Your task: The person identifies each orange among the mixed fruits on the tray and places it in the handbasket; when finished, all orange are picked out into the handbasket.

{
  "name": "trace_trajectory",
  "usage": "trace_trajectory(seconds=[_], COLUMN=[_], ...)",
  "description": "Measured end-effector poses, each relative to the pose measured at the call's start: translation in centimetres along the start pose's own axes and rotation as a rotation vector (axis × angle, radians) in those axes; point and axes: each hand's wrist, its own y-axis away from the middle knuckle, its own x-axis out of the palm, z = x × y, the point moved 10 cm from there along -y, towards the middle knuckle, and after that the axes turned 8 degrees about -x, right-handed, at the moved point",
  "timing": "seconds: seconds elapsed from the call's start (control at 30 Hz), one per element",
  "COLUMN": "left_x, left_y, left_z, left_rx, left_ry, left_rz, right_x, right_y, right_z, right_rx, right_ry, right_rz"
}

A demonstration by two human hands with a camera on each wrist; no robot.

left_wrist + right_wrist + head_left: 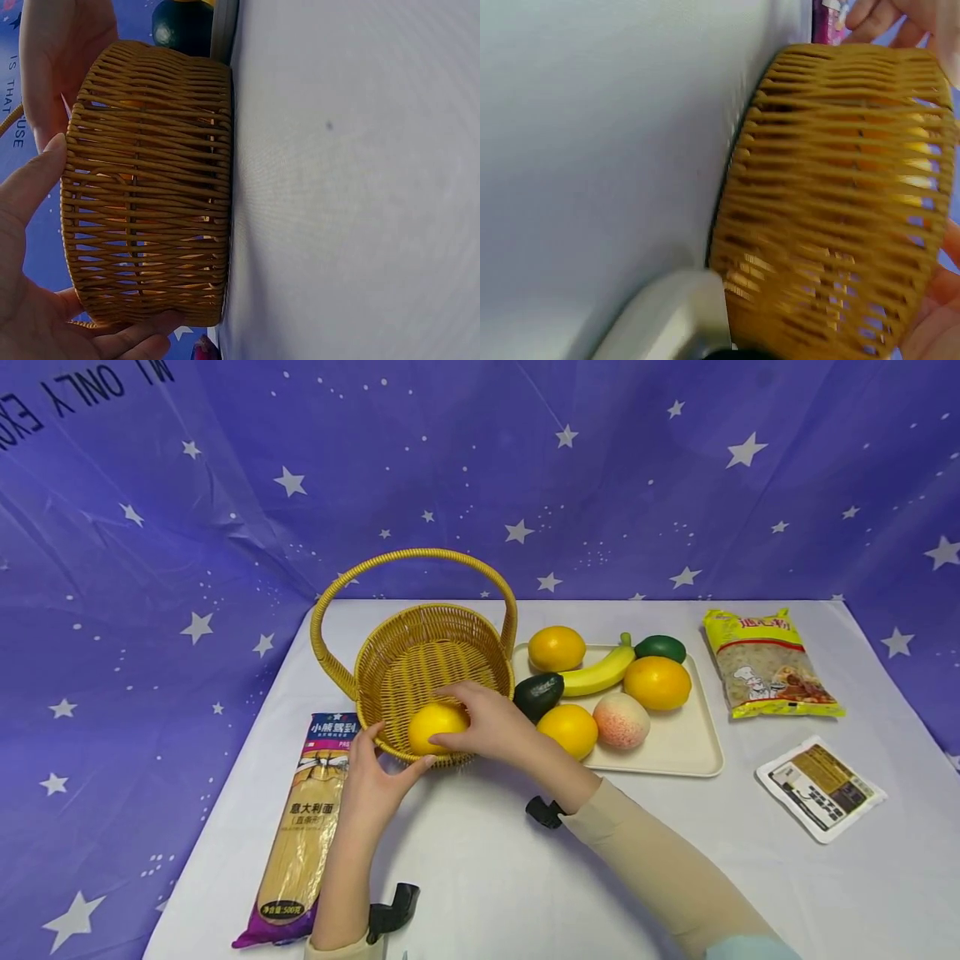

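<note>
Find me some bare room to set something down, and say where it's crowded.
Bare tablecloth shows between the left forearm and right sleeve, and between that sleeve and the white packet. The tray is bare at its near right corner, beside the peach. It's crowded around the basket, with the left hand, right hand, pasta packet and tray close in.

Beige sleeves [652, 864], left and right; pale blue cloth [750, 948] adjoining the right one; black wrist fittings [393, 913]

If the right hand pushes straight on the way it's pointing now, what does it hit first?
With the yellow fruit in its grip, the right hand would probably meet the left inner wall of the basket first, though its height is hard to judge.
</note>
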Motion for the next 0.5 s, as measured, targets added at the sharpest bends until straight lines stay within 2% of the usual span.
trace_trajectory(seconds=[0.17, 0.33, 0.5], left_x=[0.0, 0.1, 0.1], left_y=[0.0, 0.0, -0.1], left_z=[0.1, 0.1, 0.1], left_rx=[-0.013, -0.015, -0.007], left_ry=[0.005, 0.006, 0.003], left_rz=[0.003, 0.005, 0.006], right_x=[-2.4, -5.7, -9.1], right_y=[1.3, 2.9, 5.0], right_z=[-0.6, -1.6, -3.8], right_rx=[0.031, 0.074, 0.153], right_ry=[0.008, 0.032, -0.031], right_rz=[-0.060, -0.137, -0.237])
